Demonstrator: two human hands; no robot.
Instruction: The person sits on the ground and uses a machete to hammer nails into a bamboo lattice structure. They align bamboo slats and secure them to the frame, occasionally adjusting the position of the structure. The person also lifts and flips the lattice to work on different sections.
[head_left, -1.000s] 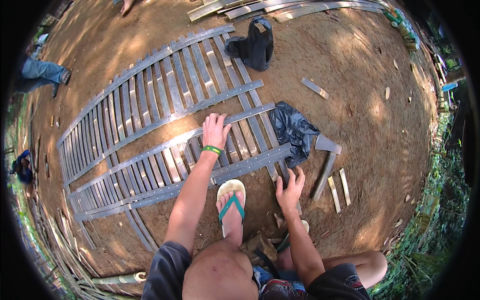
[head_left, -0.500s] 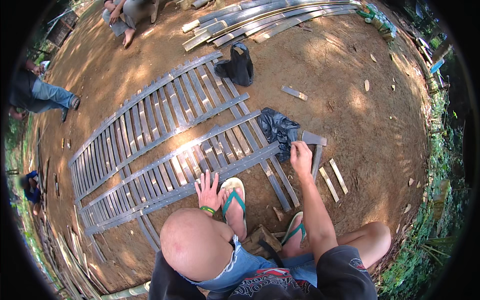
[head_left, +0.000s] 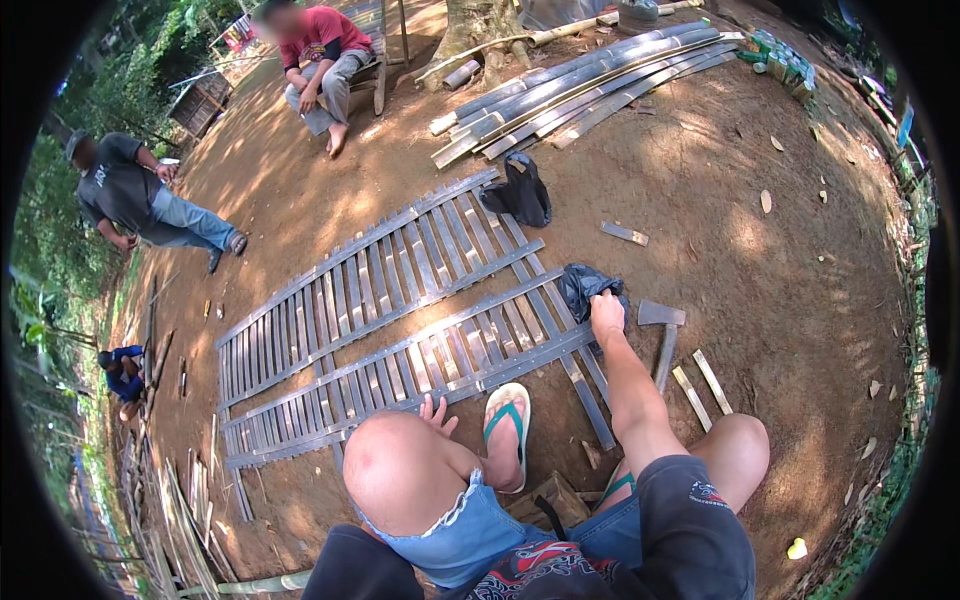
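Note:
My right hand is at the near side of a crumpled black plastic bag, its fingers curled onto the plastic; the fingertips are partly hidden. The bag lies against the right end of a slatted bamboo panel. My left hand is open, fingers spread, beside the panel's near rail, and my knee hides part of it. A second slatted bamboo panel lies just beyond the first, and both rest across longer strips. To the right of my right hand lies a hatchet.
Two short bamboo pieces lie near the hatchet, and another piece lies farther off. A second black bag sits at the far panel's corner. Split bamboo poles are stacked beyond. Three people are nearby: one seated, one standing, one crouching.
My right hand has moved from above the hatchet head leftward onto the black plastic bag. The left hand has drawn back slightly from the panel's rail. The view has tilted up, showing more background.

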